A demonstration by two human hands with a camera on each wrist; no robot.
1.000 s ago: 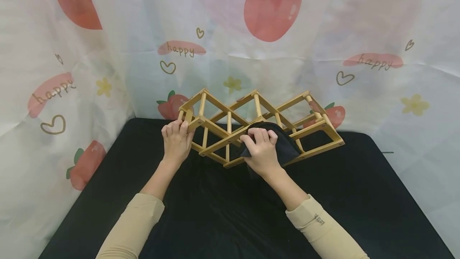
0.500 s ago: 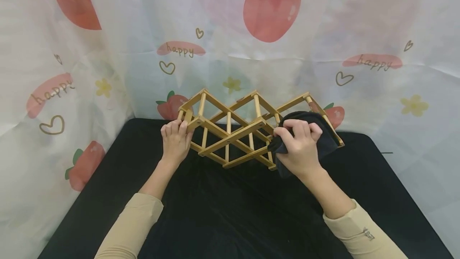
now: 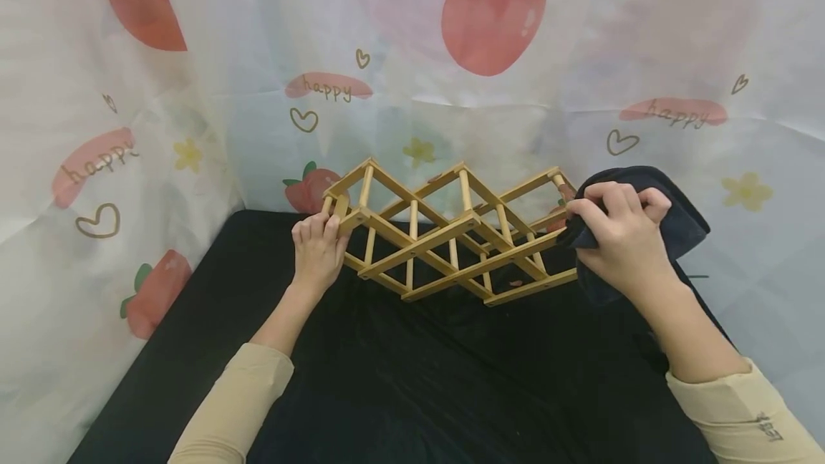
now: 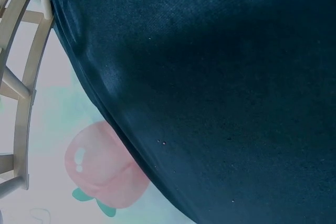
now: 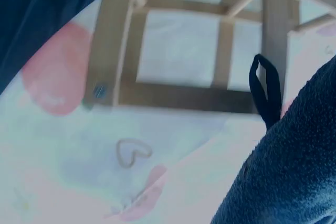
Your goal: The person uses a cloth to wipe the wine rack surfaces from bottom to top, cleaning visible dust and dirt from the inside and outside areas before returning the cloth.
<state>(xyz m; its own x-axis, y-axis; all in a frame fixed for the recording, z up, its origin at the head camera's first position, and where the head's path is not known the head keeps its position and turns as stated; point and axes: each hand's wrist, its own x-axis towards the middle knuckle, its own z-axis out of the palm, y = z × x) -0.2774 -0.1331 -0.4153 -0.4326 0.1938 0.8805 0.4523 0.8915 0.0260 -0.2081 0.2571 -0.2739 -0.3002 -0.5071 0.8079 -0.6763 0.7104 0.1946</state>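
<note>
A folding lattice rack (image 3: pixel 419 244) of light wooden slats and round rods stands across the back of the table. At its left end my left hand (image 3: pixel 317 245) grips the frame, fingers bent over a slat. My right hand (image 3: pixel 628 238) pinches a dark navy cloth (image 3: pixel 683 224) at the rack's right end, covering that end from the head view. In the right wrist view the fuzzy cloth (image 5: pixel 299 166) has a small hanging loop (image 5: pixel 269 90) in front of the rack's end frame (image 5: pixel 184 97). The left wrist view catches only the rack's edge (image 4: pixel 22 129); neither wrist view shows a hand.
Black fabric covers the table (image 3: pixel 387 371). Behind and beside it hangs a pale curtain (image 3: pixel 541 120) printed with fruit, hearts and writing, close to the rack's back. The table's right edge runs below my right forearm.
My right hand has moved the cloth rightward along the rack, from its middle to beyond its right end. My left hand and the rack stay in place.
</note>
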